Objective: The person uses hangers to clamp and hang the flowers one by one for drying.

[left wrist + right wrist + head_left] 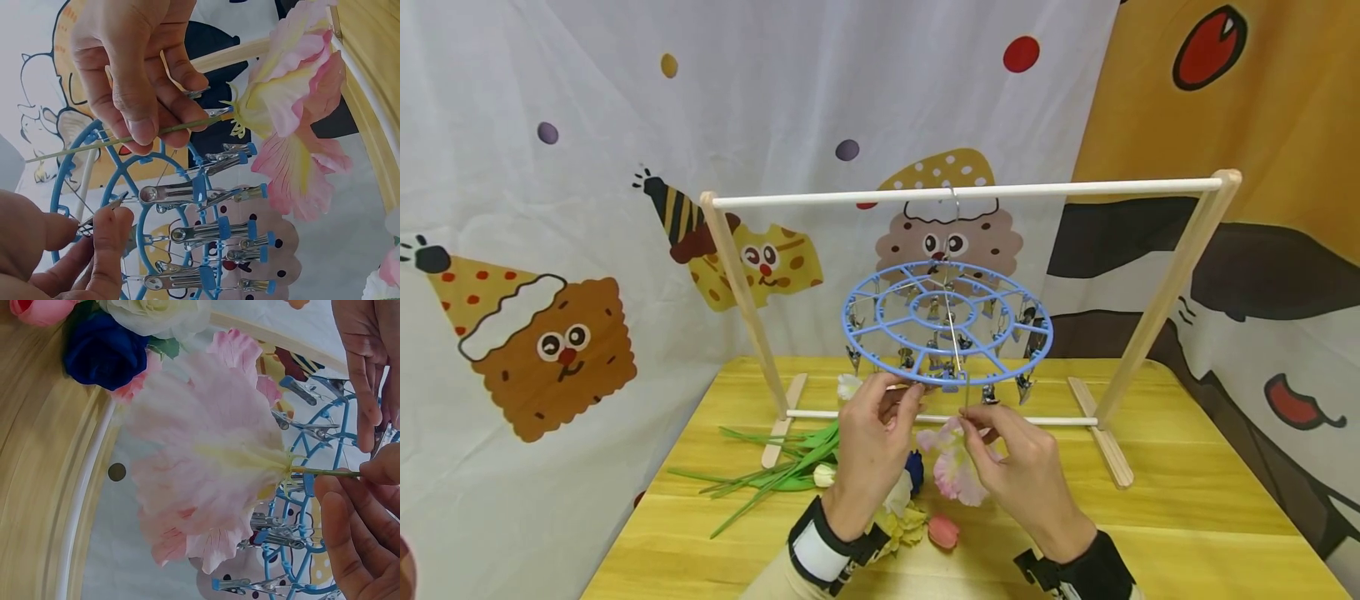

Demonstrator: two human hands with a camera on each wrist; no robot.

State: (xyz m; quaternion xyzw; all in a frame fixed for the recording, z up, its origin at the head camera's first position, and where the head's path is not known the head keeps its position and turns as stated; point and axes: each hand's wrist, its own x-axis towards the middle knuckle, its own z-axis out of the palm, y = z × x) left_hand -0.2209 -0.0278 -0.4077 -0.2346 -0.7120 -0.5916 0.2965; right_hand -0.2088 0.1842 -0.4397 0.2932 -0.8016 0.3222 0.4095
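Observation:
A pink and pale-yellow artificial flower (957, 471) hangs head down below a round blue clip hanger (844, 323). Its thin green stem (69, 151) is pinched between the thumb and fingers of my right hand (1022, 467), stem end upward at the hanger's front rim. My left hand (872, 446) is at the same rim, just left of the stem. Between its thumb and finger it pinches a small metal clip (94, 222), partly covered by the fingers. The stem and this clip look apart in the left wrist view. Other metal clips (175, 192) dangle from the rings.
The hanger hooks over the white rail (835, 197) of a wooden-legged rack on the wooden table (1180, 533). Below my hands lie artificial flowers: a blue rose (106, 349), a pink tulip (943, 532), yellow petals (898, 527) and green stems (760, 483). A printed curtain (760, 83) hangs behind.

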